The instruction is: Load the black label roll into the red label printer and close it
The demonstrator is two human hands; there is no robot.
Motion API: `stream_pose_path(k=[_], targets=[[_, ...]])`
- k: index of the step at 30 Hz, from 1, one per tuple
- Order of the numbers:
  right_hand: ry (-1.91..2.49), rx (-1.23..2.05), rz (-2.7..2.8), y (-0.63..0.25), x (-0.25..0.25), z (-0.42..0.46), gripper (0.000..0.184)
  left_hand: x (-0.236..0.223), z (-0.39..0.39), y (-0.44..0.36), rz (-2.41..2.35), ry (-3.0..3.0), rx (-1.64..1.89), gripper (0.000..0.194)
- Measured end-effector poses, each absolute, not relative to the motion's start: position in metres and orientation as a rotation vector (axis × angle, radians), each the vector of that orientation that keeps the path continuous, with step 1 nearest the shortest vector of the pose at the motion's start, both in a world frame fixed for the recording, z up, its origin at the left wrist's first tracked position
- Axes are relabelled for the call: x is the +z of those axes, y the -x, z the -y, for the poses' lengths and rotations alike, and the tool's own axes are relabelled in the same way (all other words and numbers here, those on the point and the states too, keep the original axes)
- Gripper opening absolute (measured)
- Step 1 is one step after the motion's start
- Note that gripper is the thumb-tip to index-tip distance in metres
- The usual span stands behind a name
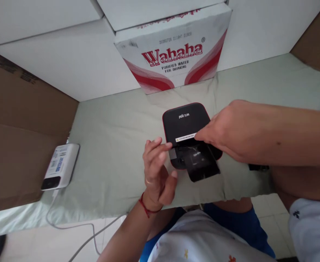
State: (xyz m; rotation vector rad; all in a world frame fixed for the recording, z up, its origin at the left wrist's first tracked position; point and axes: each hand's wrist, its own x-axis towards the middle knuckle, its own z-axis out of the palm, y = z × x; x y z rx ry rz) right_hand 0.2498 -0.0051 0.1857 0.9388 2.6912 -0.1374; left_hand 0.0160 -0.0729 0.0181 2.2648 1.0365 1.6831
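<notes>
A black device [186, 122] with rounded corners, a thin red rim and white lettering lies on the cloth. Across it runs a white label [186, 137] with a yellow warning mark. A glossy dark panel [200, 162] covers its near part and sticks out past the near edge. My right hand [225, 131] reaches in from the right, its fingers closed together and the fingertips on the label's right end; whether they pinch anything is hidden. My left hand [158, 171] is at the device's left side, fingers apart, one fingertip at the edge beside the label's left end.
Behind the device stands a Wahaha water carton [173, 54] against white boxes [53, 58]. A brown carton [26, 138] borders the left. A white power bank [62, 165] with a grey cable [67, 227] lies near it. A small black object [258, 167] is partly under my right forearm.
</notes>
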Motion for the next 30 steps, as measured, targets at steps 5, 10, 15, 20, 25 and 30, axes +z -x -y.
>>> stream_pose_path(k=[5, 10, 15, 20, 25, 30], targets=[[-0.936, -0.074, -2.496, -0.237, 0.178, 0.01, 0.026, 0.016, 0.066, -0.014, -1.028, -2.122, 1.505, 0.074], [-0.825, -0.043, -2.642, -0.246, 0.163, 0.006, 0.009, 0.017, 0.065, -0.018, -1.031, -1.991, 1.53, 0.071], [-0.911, -0.039, -2.657, -0.245, 0.175, 0.003, 0.014, 0.013, 0.056, -0.023, -0.837, -1.634, 1.61, 0.072], [-1.204, -0.045, -2.6, -0.238, 0.184, -0.005, 0.016, 0.015, 0.049, -0.031, -0.741, -1.213, 1.656, 0.081], [-1.296, -0.096, -2.578, -0.24, 0.183, -0.005, 0.022, 0.02, 0.046, -0.034, -0.741, -0.979, 1.495, 0.072], [-1.435, -0.171, -2.602, -0.245, 0.19, -0.008, 0.03, 0.02, 0.045, -0.032, -0.781, -1.017, 1.428, 0.095]])
